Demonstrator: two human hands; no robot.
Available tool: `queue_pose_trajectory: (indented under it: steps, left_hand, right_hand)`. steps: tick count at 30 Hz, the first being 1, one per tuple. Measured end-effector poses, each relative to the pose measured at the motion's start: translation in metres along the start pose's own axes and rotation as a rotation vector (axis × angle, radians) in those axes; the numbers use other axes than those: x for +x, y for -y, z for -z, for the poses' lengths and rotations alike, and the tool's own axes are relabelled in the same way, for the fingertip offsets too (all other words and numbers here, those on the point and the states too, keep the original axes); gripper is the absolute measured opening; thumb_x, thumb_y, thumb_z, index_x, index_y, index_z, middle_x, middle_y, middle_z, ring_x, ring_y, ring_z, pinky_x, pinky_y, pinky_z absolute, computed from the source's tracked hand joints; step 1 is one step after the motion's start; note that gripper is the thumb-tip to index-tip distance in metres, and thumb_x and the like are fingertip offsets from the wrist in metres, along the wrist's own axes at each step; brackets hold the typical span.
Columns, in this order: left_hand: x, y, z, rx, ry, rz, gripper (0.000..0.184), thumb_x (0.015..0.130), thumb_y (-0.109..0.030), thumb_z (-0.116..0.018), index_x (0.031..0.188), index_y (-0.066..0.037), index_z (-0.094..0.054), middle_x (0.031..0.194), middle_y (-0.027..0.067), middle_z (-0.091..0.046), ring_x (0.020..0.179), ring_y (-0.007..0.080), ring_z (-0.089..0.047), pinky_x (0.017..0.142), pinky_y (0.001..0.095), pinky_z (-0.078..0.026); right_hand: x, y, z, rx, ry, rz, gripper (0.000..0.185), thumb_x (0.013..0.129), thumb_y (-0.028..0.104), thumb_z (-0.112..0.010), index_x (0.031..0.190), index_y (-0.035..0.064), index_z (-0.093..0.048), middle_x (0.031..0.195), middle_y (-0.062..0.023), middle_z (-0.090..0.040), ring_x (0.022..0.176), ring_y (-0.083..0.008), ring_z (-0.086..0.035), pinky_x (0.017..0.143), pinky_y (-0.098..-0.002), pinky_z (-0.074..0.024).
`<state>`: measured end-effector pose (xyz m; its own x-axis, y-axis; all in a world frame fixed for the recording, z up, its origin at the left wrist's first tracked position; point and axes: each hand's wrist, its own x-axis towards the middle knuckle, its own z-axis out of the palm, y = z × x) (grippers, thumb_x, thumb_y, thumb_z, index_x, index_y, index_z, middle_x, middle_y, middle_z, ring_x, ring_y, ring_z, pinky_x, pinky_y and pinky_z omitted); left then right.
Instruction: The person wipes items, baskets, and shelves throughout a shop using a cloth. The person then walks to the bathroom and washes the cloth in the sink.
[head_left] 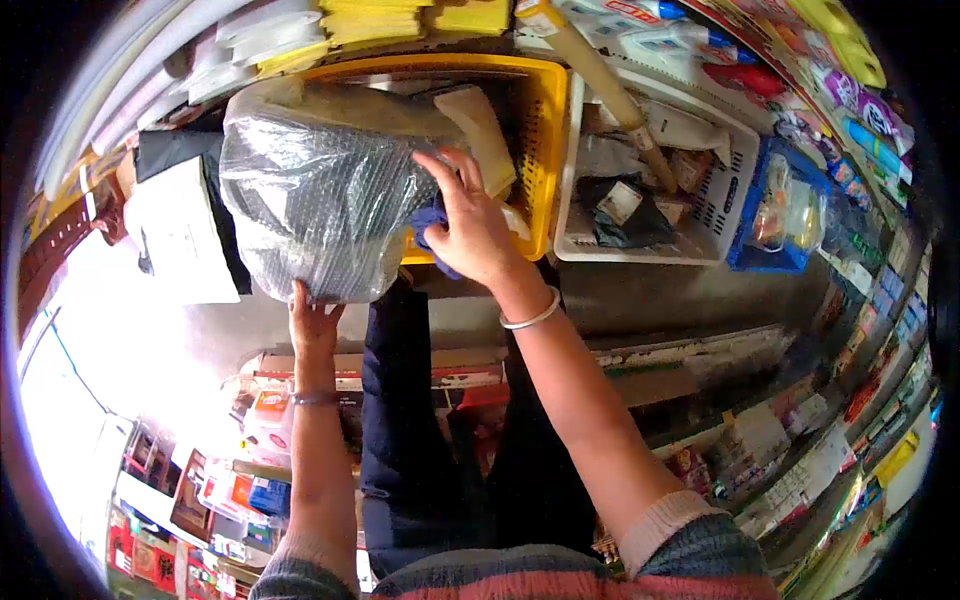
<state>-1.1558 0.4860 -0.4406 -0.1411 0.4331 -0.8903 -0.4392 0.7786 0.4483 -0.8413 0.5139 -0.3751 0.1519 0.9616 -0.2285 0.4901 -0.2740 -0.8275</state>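
A bulky dark package in clear bubble wrap point(320, 190) rests over the left part of the yellow basket point(548, 160). My left hand point(316, 325) grips its near edge, one finger up against the wrap and the others partly hidden beneath. At the package's right side is my right hand point(470, 222), its fingers apart and the fingertips at the wrap. A dark blue item point(428, 222), perhaps cloth, shows beside that thumb; whether the hand touches it I cannot tell. Behind the package, a tan piece of packaging point(475, 130) leans inside the basket.
A white basket point(640, 252) with bags and a long cardboard tube point(590, 70) stands to the right, then a blue basket point(765, 262). White and black flat packets point(185, 230) lie at left. Stocked shelves point(860, 400) curve along the right; my legs point(400, 430) are below.
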Motion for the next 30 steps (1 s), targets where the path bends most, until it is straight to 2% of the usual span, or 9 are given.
queue_pose_trajectory:
  steps: [3,6,9,11,14,19,22,24,30]
  left_hand:
    - [-0.019,-0.003,-0.007,0.176,-0.001,-0.052,0.060,0.084,-0.039,-0.062,0.132,-0.019,-0.032,0.135,0.0090,-0.034,0.124,0.0324,-0.034,0.095,0.0615,-0.034]
    - [-0.020,-0.005,-0.009,0.146,0.019,-0.009,0.060,0.087,-0.043,-0.054,0.135,-0.015,-0.030,0.136,0.0119,-0.034,0.125,0.0326,-0.035,0.097,0.0606,-0.033]
    - [-0.009,-0.001,-0.003,0.002,0.135,0.096,0.063,0.087,-0.044,-0.055,0.136,-0.016,-0.028,0.140,0.0106,-0.029,0.129,0.0337,-0.028,0.096,0.0637,-0.032]
    - [-0.008,0.004,0.000,-0.004,0.128,0.067,0.064,0.087,-0.046,-0.054,0.137,-0.015,-0.027,0.141,0.0109,-0.028,0.130,0.0334,-0.027,0.097,0.0640,-0.031]
    - [-0.042,0.003,-0.004,0.051,0.136,0.005,0.061,0.088,-0.045,-0.053,0.135,-0.016,-0.030,0.138,0.0109,-0.034,0.125,0.0324,-0.035,0.095,0.0606,-0.034]
    - [-0.108,0.016,0.005,0.036,0.329,0.002,0.053,0.085,-0.039,-0.059,0.129,-0.016,-0.041,0.130,0.0071,-0.045,0.116,0.0296,-0.044,0.094,0.0521,-0.038]
    - [-0.142,0.035,-0.067,0.223,0.419,0.034,0.047,0.084,-0.024,-0.061,0.125,-0.010,-0.042,0.118,0.0074,-0.051,0.106,0.0258,-0.050,0.093,0.0445,-0.041]
    - [-0.171,0.054,-0.138,0.333,0.365,0.124,0.045,0.085,-0.015,-0.058,0.125,-0.006,-0.040,0.108,0.0095,-0.053,0.103,0.0235,-0.052,0.089,0.0383,-0.044]
    - [-0.149,0.173,-0.283,0.334,0.716,0.216,0.056,0.088,-0.012,-0.058,0.135,-0.011,-0.029,0.124,0.0080,-0.046,0.110,0.0216,-0.047,0.092,0.0366,-0.043]
  right_hand:
    - [0.000,-0.010,0.004,-0.025,-0.115,0.039,0.077,0.065,0.000,-0.062,0.135,0.0107,-0.030,0.125,-0.0222,-0.041,0.107,-0.0410,-0.051,0.087,-0.0426,-0.0478]
    - [0.024,-0.027,0.026,0.047,0.008,-0.187,0.087,0.069,0.005,-0.060,0.142,0.0089,-0.014,0.108,-0.0208,-0.058,0.096,-0.0368,-0.058,0.082,-0.0381,-0.0482]
    - [0.057,-0.049,0.014,-0.127,0.411,-0.240,0.064,0.068,0.013,-0.060,0.129,0.0079,-0.043,0.109,-0.0214,-0.060,0.098,-0.0365,-0.058,0.083,-0.0413,-0.0478]
    - [0.053,-0.022,0.029,-0.146,0.431,-0.281,0.051,0.068,0.016,-0.058,0.117,0.0056,-0.053,0.104,-0.0219,-0.061,0.096,-0.0363,-0.059,0.081,-0.0424,-0.0483]
    - [0.013,-0.023,0.031,-0.050,0.220,-0.153,0.047,0.071,0.015,-0.061,0.117,0.0060,-0.052,0.088,-0.0213,-0.063,0.084,-0.0353,-0.062,0.076,-0.0422,-0.0497]
    - [-0.099,0.015,0.107,0.100,-0.030,-0.200,0.058,0.068,0.009,-0.065,0.124,0.0100,-0.047,0.097,-0.0220,-0.057,0.090,-0.0382,-0.058,0.079,-0.0433,-0.0494]
    - [-0.153,0.000,0.172,0.080,-0.119,-0.314,0.054,0.072,0.008,-0.065,0.123,0.0055,-0.049,0.113,-0.0192,-0.057,0.102,-0.0356,-0.057,0.088,-0.0405,-0.0467]
    - [-0.184,-0.008,0.214,0.071,-0.238,-0.656,0.050,0.076,0.011,-0.066,0.123,0.0050,-0.050,0.116,-0.0167,-0.057,0.107,-0.0314,-0.055,0.091,-0.0403,-0.0444]
    - [-0.257,-0.141,0.283,0.362,-0.779,-0.862,0.058,0.085,0.030,-0.060,0.133,0.0052,-0.039,0.134,-0.0145,-0.041,0.123,-0.0306,-0.039,0.102,-0.0428,-0.0325]
